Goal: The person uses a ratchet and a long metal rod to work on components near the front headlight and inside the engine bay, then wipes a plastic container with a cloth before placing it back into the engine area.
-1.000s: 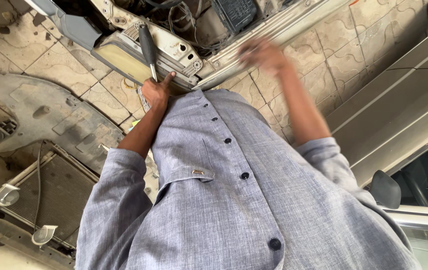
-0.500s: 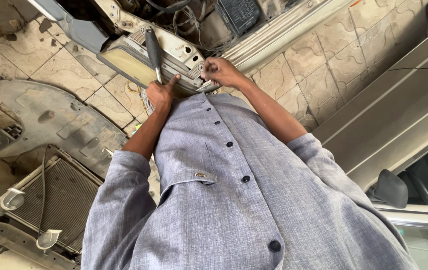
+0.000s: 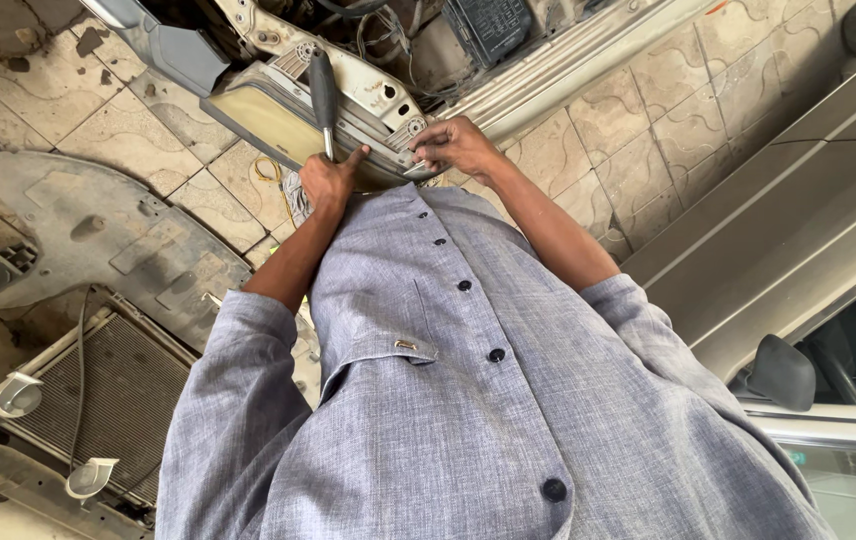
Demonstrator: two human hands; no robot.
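A worn beige tiled floor fills the frame. At upper centre, the left hand grips a black-handled screwdriver; the right hand pinches the pale headlight housing.

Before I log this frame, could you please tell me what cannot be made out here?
- Head view: tip of the tool, hidden behind the left hand.
- Head view: whatever lies under the right hand, covered by its fingers.
- Head view: the engine bay, cut off by the top edge.
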